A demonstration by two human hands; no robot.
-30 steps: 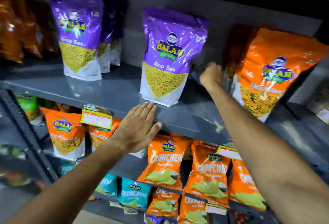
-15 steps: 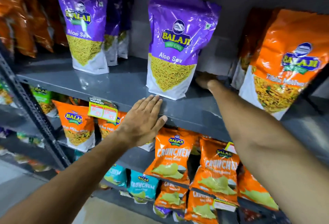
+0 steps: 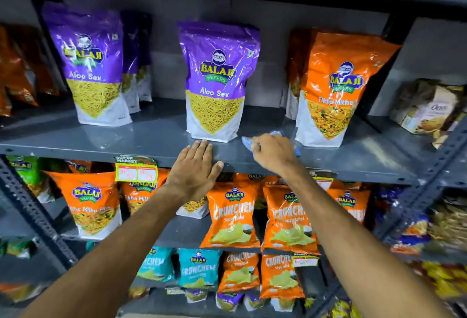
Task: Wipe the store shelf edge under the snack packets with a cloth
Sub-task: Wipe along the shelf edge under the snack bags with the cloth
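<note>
On the grey metal shelf (image 3: 151, 138), near its front lip, the right hand (image 3: 274, 152) presses a blue cloth (image 3: 247, 142) flat against the deck, fingers curled down over the wad so that only its edges show at 9 o'clock and 3 o'clock of the knuckles. The cloth lies in the gap between the centre Aloo Sev pouch (image 3: 217, 82) and the Tikha Mitha pouch (image 3: 333, 90), apart from both. Judged by its crumpled outline, the cloth is soft, light and limp; it should be bunched under the palm, not pinched at a corner, so that pressure spreads along the edge. The painted steel looks smooth and glossy, so the cloth is likely to slide easily. The left hand (image 3: 195, 173) rests open, fingers straight and together, palm on the front lip directly at 6 o'clock of the centre pouch, fingertips just short of the pouch base; it holds nothing. Obstructions: both pouches stand upright close to the front edge and appear light and easily toppled, so a sideways stroke toward 3 o'clock or 9 o'clock risks knocking one. A second Aloo Sev pouch (image 3: 93, 70) stands well apart at 9 o'clock. A yellow price tag (image 3: 136, 169) hangs from the lip at 9 o'clock of the left hand and could snag on a pass along the edge face. Orange Crunchem packets (image 3: 233, 214) below stand clear of the wiping line.
</note>
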